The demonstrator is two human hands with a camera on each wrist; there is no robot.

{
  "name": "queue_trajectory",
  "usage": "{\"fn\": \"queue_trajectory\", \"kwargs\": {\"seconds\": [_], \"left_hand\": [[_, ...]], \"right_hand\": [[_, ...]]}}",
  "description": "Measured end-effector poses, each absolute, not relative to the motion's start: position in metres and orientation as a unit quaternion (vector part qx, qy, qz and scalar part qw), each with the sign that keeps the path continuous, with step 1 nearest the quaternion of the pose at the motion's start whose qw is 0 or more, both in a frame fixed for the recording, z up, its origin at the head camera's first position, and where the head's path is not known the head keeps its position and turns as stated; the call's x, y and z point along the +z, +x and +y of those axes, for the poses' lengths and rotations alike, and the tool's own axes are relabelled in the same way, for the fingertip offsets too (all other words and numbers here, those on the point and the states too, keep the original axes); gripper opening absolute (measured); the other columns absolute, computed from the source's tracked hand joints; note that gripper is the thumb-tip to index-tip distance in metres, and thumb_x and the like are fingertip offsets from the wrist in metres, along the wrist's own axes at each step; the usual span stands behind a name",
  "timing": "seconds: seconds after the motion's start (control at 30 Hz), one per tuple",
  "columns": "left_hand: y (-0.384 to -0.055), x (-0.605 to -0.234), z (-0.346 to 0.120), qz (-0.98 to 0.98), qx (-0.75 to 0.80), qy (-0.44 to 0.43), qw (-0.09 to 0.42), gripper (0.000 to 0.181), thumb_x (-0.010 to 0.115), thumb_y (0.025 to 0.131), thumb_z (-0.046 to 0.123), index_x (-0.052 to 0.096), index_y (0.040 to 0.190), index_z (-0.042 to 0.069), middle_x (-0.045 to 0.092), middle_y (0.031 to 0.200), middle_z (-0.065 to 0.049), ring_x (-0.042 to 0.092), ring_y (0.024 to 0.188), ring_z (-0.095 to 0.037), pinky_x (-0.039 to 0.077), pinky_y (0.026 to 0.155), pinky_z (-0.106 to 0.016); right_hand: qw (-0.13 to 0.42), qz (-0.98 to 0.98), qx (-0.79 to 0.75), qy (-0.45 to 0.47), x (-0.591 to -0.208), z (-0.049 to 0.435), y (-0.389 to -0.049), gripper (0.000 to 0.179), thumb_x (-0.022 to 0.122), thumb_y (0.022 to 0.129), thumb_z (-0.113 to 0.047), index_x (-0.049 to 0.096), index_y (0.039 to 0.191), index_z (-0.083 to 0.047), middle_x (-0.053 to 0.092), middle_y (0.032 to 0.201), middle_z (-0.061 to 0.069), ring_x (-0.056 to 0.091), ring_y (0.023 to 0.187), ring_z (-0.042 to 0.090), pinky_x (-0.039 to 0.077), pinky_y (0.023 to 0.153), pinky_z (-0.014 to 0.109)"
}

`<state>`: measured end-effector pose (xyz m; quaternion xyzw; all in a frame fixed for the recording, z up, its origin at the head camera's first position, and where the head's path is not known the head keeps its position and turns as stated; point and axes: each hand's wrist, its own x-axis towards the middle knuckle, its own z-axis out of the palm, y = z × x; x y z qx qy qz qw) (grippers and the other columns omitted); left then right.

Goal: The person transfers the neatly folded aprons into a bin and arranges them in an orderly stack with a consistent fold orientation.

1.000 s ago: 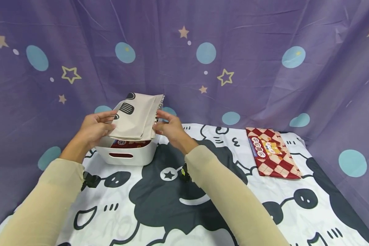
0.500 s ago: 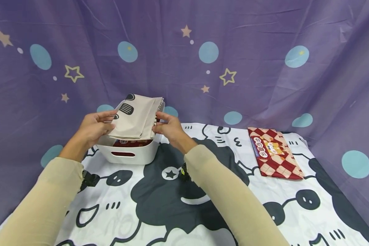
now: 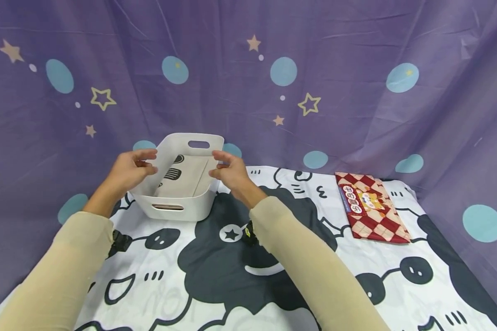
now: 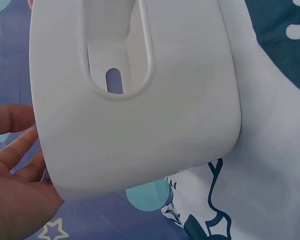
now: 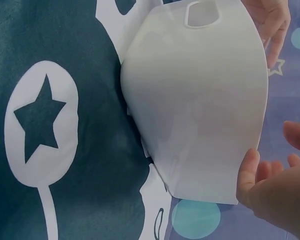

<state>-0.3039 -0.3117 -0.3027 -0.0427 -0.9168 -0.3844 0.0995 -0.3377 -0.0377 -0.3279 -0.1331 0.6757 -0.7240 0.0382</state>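
A folded cream cloth (image 3: 186,179) with dark printed shapes lies inside the white plastic basket (image 3: 207,207), which has handle slots at its front and back. My left hand (image 3: 129,171) hovers at the basket's left rim, fingers extended and apart from the cloth. On the opposite side, my right hand (image 3: 233,174) is held at the right rim, thumb and fingers spread with nothing between them. In the right wrist view, a fingertip of the right hand (image 5: 275,185) overlaps the basket's edge; whether it touches cannot be told. The basket wall hides the cloth's lower part.
A red and cream checked flat package (image 3: 372,207) with a cartoon animal lies to the right on the black-and-white patterned sheet (image 3: 157,294). A purple curtain (image 3: 240,105) with stars and dots hangs close behind the basket.
Both hands have let go of the cream cloth, which has dropped from above the rim down into the basket. The red item seen under it is now covered. The hands stay near the rim.
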Motion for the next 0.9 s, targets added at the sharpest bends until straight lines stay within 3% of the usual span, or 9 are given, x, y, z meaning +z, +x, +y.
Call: {"fn": "queue_trajectory", "kwargs": {"seconds": [0.17,0.4,0.67,0.9], "left_hand": [[-0.304,-0.303,-0.308,-0.913,-0.393,-0.056,0.097,0.059,0.066,0.097,0.008,0.047,0.152,0.002,0.055,0.144,-0.024,0.058,0.117,-0.035,0.047,0.088,-0.034],[-0.303,-0.304,-0.301,-0.908,-0.4,-0.067,0.104,0.057,0.066,0.094,0.004,0.05,0.149,0.001,0.059,0.137,-0.024,0.061,0.109,-0.033,0.046,0.074,-0.017],[-0.304,-0.305,-0.294,-0.904,-0.408,-0.078,0.1,0.057,0.067,0.094,0.003,0.05,0.148,0.0,0.06,0.135,-0.025,0.061,0.105,-0.029,0.047,0.073,-0.016],[-0.302,-0.305,-0.286,-0.906,-0.405,-0.082,0.094,0.057,0.067,0.095,0.006,0.05,0.149,0.003,0.061,0.135,-0.022,0.061,0.105,-0.027,0.048,0.072,-0.015]], "right_hand": [[0.042,0.666,-0.732,-0.136,-0.329,-0.035,-0.338,0.058,0.068,0.084,0.017,0.063,0.138,-0.004,0.06,0.133,0.012,0.054,0.103,0.019,0.052,0.075,0.023],[0.039,0.671,-0.727,-0.142,-0.327,-0.031,-0.338,0.055,0.069,0.087,0.013,0.063,0.138,-0.005,0.062,0.134,0.01,0.056,0.115,0.028,0.053,0.077,0.024],[0.027,0.668,-0.727,-0.154,-0.325,-0.022,-0.337,0.055,0.066,0.088,0.014,0.061,0.139,-0.003,0.063,0.134,0.015,0.058,0.121,0.038,0.052,0.075,0.024],[0.022,0.684,-0.71,-0.167,-0.321,-0.01,-0.334,0.05,0.067,0.091,0.01,0.062,0.139,-0.004,0.062,0.135,0.021,0.066,0.112,0.031,0.054,0.08,0.03]]}}
